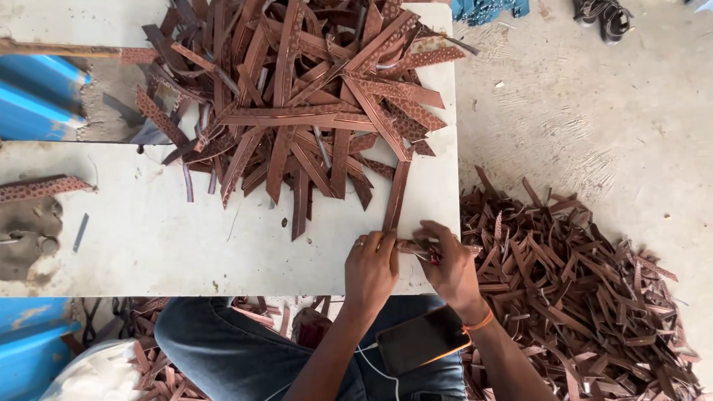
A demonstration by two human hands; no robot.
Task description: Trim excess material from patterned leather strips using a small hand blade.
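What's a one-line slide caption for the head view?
Both hands, left hand and right hand, work a brown leather strip at the white table edge, below a strip pile.
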